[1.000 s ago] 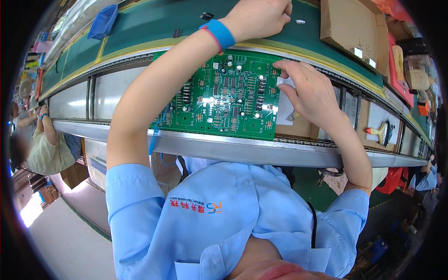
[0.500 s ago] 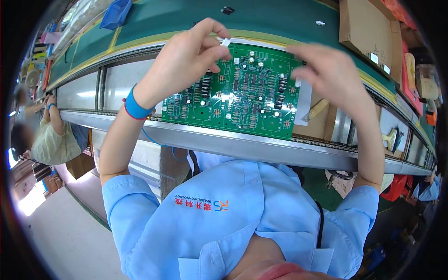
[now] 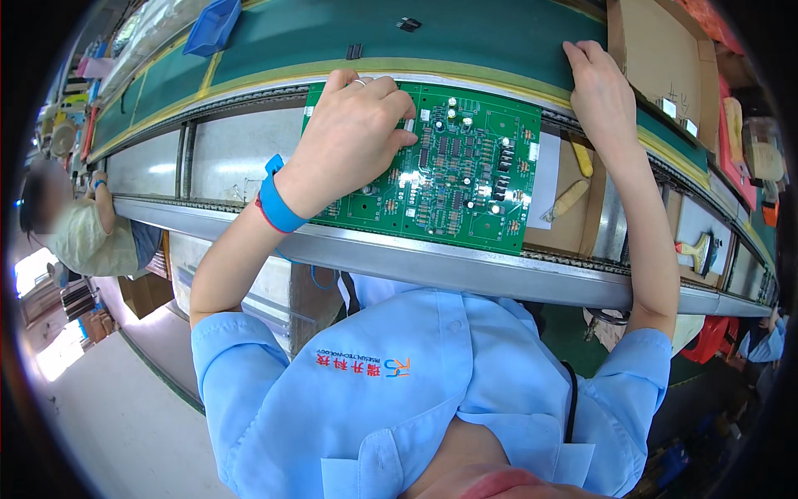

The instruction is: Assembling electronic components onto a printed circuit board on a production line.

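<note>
Right now, the left hand (image 3: 362,125) is over the upper left part of the green circuit board (image 3: 486,226). Its grip is nearly closed up, with the thumb and first finger bent close together. A small white part (image 3: 410,125) is right by their tips, but I cannot tell if they pinch it or if it just sits on the board. The board lies flat across the gap between two long rails, with its near edge along the front rail (image 3: 416,259).

The right hand (image 3: 603,91) is out over the green counter (image 3: 482,37), next to the cardboard box (image 3: 657,50). Its fingers bend down, and I cannot tell how wide that grip is or if it has hold of something. Two bits of black parts (image 3: 408,25) lie on the counter past the board, well apart from the right hand.

To do this well, the left hand should stay soft and go straight down, not sideways, so thin metal legs do not bend. The wrist should stay up, so the blue band (image 3: 283,204) does not rub the tiny parts. The right hand should take small things by their sides, one at a time.
</note>
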The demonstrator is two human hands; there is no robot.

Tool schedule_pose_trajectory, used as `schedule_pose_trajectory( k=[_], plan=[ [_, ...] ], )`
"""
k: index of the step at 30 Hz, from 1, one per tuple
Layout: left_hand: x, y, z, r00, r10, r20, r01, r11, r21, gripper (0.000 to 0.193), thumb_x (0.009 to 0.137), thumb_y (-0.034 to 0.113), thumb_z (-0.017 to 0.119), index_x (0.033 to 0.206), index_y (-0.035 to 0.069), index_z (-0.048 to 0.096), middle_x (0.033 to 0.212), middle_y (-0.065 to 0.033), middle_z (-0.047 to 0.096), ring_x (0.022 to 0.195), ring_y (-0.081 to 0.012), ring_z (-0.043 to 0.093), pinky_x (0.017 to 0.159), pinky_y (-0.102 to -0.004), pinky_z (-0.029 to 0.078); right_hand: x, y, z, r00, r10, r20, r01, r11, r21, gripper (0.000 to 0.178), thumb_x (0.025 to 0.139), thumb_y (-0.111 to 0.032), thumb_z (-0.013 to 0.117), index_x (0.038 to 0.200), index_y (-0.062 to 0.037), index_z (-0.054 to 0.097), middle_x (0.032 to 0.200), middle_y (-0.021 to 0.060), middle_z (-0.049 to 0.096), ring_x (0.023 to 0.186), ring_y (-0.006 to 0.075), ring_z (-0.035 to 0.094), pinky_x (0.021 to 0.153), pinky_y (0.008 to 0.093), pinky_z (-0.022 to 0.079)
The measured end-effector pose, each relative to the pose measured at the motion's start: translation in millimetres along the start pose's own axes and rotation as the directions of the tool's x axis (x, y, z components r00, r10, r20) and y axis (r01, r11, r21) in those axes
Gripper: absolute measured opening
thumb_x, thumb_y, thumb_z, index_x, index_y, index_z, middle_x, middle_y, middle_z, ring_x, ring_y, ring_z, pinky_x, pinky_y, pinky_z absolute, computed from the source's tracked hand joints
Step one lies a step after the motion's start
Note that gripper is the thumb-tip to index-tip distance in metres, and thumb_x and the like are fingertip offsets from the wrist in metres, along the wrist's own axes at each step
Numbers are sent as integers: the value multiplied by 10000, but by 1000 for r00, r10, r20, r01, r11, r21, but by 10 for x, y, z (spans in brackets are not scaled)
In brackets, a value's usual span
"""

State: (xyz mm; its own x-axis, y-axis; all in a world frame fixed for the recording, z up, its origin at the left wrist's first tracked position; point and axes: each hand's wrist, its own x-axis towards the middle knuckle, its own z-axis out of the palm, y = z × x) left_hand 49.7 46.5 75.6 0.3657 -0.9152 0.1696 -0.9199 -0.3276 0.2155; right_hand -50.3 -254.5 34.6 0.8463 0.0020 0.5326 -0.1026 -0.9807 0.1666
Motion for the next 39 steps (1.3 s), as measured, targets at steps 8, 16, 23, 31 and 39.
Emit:
schedule_pose_trajectory(
  k=[8, 16, 23, 31, 39],
  plan=[
    [167, -7, -112, 996, 68, 64, -72, 995, 64, 181, 787, 185, 744, 922, 82, 683, 855, -63, 644, 883, -274, 621, 960, -434, 383, 19, 90, -73, 982, 75, 172, -65, 996, -65, 125, 768, 21, 590, 890, 1, 609, 903, 132, 609, 920, 298, 641, 754, 395, 564],
    [1763, -233, 478, 946, 173, -274, -146, 982, 117, 194, 887, 107, 579, 1020, 0, 671, 906, -165, 675, 852, -330, 666, 747, -426, 532, 22, -153, -446, 972, 95, 215, -127, 982, 143, 154, 813, -8, 610, 964, -16, 582, 873, 151, 624, 904, 306, 640, 728, 409, 542],
    [2226, -261, 811, 943, 44, -329, 0, 991, 135, 163, 900, 192, 577, 906, 72, 687, 846, -158, 656, 846, -328, 661, 727, -435, 531, -436, -181, -913, 904, 158, 397, -396, 659, 639, 125, 840, -58, 670, 962, -31, 662, 845, 101, 618, 745, 251, 617, 673, 335, 480],
    [2273, -181, 788, 940, 203, -274, -127, 954, 271, 95, 819, 39, 567, 874, 21, 642, 910, -163, 674, 876, -321, 669, 772, -416, 539, -807, -347, -932, 669, 26, 743, -727, 226, 648, 105, 953, -118, 595, 1039, -58, 597, 777, -26, 469, 668, 49, 430, 591, 223, 365],
    [1901, -97, 592, 956, 135, -261, -143, 990, -12, 87, 824, 31, 584, 882, 1, 642, 898, -195, 640, 839, -358, 646, 762, -436, 526, -880, -671, -1070, 502, -110, 858, -865, -46, 500, 160, 963, -69, 529, 1118, -35, 512, 758, -3, 482, 706, 72, 456, 657, 240, 398]
  ],
)
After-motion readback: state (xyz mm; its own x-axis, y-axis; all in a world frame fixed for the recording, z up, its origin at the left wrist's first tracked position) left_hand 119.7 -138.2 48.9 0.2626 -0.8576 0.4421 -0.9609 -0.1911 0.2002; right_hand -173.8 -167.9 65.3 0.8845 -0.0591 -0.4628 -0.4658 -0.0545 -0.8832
